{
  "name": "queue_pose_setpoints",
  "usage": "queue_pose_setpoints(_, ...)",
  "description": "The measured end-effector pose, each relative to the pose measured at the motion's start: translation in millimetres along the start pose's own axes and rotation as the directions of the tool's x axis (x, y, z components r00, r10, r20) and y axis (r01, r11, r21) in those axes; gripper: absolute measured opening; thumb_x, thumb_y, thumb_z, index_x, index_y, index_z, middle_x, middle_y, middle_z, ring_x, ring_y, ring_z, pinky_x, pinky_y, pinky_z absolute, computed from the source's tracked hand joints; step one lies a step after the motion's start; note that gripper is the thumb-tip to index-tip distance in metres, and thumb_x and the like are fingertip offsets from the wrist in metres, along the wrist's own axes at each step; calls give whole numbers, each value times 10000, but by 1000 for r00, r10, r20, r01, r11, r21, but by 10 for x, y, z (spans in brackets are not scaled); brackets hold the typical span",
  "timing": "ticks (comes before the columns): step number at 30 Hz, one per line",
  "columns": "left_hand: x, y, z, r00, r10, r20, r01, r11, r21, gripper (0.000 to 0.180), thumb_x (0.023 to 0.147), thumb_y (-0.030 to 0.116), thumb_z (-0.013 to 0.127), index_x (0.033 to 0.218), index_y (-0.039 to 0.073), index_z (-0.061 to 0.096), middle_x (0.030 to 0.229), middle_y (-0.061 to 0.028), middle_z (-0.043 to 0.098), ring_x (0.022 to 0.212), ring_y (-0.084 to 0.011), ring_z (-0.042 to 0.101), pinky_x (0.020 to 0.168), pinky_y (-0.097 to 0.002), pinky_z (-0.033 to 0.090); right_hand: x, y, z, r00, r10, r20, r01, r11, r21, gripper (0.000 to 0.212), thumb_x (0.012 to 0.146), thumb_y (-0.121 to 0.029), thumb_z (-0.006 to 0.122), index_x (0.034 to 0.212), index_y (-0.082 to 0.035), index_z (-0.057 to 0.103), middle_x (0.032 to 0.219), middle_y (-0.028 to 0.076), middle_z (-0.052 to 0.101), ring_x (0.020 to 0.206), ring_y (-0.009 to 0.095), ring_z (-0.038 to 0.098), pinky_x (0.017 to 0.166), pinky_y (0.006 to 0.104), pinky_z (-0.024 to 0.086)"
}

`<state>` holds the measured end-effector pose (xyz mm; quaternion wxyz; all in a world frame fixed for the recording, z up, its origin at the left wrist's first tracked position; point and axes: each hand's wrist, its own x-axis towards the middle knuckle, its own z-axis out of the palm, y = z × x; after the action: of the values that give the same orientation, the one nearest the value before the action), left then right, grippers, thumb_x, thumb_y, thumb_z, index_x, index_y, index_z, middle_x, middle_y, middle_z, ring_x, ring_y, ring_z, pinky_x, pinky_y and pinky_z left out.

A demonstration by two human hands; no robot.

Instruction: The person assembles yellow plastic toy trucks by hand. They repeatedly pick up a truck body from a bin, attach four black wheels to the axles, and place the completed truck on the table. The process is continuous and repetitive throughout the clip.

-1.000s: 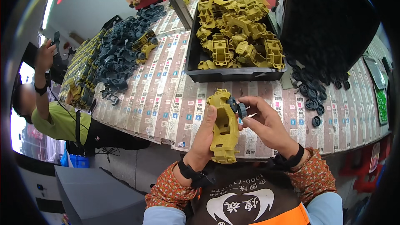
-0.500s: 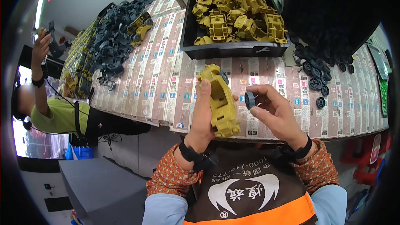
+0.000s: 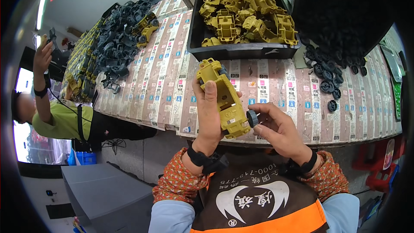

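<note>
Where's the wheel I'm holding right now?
In the head view, just right of centre: the wheel is in your right hand, beside the near right corner of the yellow body.

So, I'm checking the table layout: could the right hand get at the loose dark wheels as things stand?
Probably yes: only tabletop shows between the right hand and the loose dark wheels, though it holds a grey wheel.

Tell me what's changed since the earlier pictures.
The right hand has brought its wheel, last seen apart from the yellow body, left and closer in, to the body's near right corner. The body's far end tipped left. The left hand still holds it; tray and loose wheels stayed.
</note>
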<state>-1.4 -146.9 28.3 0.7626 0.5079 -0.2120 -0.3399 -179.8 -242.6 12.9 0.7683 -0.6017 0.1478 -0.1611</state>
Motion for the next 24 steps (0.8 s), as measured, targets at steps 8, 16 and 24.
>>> queue_pose_setpoints(8,-20,-71,12,998,57,26,-56,998,-31,638,1048,475,565,1518,168,261,1174,-90,587,910,-225,710,752,-351,636,-54,84,28,996,-83,-26,79,986,-144,491,960,21,595,1445,18,518,1259,92,612,1081,136,623,923,293,535)
queue_pose_setpoints(16,-2,-115,41,933,360,1,-358,928,99,681,1056,449,560,1587,195,218,1205,-97,592,914,-232,704,802,-382,625,-183,75,180,997,-61,52,64,996,-64,725,898,80,509,1593,9,317,1559,226,467,1423,243,475,1158,365,411)
queue_pose_setpoints(24,-121,-50,-115,975,209,-73,-212,976,-41,675,1036,432,613,1546,165,261,1225,-83,582,956,-196,683,790,-355,615,-89,26,178,977,-40,210,82,978,-194,849,783,51,518,1601,16,293,1585,244,435,1460,279,450,1185,353,352)
